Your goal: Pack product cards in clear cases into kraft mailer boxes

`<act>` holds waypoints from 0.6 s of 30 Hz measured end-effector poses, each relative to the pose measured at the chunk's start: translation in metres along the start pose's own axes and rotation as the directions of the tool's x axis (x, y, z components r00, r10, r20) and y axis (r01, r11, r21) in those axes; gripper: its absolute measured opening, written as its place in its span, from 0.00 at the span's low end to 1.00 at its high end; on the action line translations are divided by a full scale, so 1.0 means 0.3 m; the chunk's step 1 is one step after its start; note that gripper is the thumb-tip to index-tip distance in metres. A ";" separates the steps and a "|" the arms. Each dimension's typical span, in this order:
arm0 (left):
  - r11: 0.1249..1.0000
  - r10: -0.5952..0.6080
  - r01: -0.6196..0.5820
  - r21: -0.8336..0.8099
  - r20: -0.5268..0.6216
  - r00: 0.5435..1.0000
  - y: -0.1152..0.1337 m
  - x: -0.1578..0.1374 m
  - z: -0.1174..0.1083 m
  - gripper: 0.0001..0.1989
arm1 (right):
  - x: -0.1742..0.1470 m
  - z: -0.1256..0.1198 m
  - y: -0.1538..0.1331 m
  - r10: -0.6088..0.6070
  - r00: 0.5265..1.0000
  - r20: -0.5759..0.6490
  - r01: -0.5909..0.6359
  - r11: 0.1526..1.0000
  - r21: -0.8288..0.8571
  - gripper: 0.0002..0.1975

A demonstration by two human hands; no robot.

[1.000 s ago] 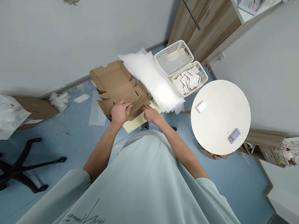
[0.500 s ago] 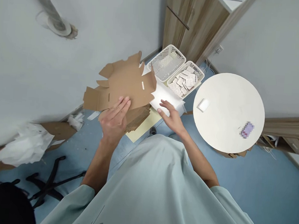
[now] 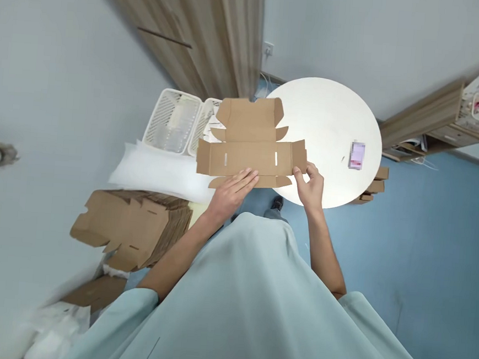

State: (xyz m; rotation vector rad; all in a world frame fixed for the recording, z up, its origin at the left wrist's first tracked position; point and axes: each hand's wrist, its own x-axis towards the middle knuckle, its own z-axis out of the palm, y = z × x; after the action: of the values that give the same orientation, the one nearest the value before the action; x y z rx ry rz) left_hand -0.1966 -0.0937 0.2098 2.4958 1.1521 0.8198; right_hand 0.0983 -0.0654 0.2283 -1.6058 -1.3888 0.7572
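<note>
Holding a flat, unfolded brown cardboard box blank (image 3: 250,154) mid-frame, partly in front of the round white table (image 3: 331,120) right of centre. Pinching its right end flap between thumb and curled fingers of the right hand (image 3: 310,189). Resting the left hand (image 3: 228,197), with straight fingers, across its lower edge; cannot tell whether clamped underneath. At lower left, stacked brown cardboard blanks (image 3: 130,226).

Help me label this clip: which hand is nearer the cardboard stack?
Left: the left hand is on the flat carton, right of the stack; the right hand is farther right.
</note>
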 end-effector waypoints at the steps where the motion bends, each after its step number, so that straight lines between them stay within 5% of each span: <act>1: 1.000 0.018 -0.017 -0.025 0.050 0.999 -0.005 0.050 0.072 0.31 | 0.015 -0.042 0.058 0.041 0.999 -0.022 -0.041 0.999 -0.008 0.16; 11: 0.989 0.106 -0.036 -0.146 0.503 0.858 0.008 0.396 0.719 0.34 | 0.137 -0.332 0.583 0.440 0.898 0.022 -0.440 0.895 0.074 0.18; 18: 0.995 0.067 0.003 -0.099 0.699 0.712 0.040 0.458 0.990 0.35 | 0.145 -0.376 0.828 0.562 0.827 0.014 -0.558 0.824 -0.097 0.16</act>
State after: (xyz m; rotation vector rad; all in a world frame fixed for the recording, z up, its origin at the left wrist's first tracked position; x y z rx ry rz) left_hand 0.0596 0.0005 0.0293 2.3869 0.7602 -0.1168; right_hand 0.3181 -0.0502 0.0613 -2.1178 -0.9776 1.0838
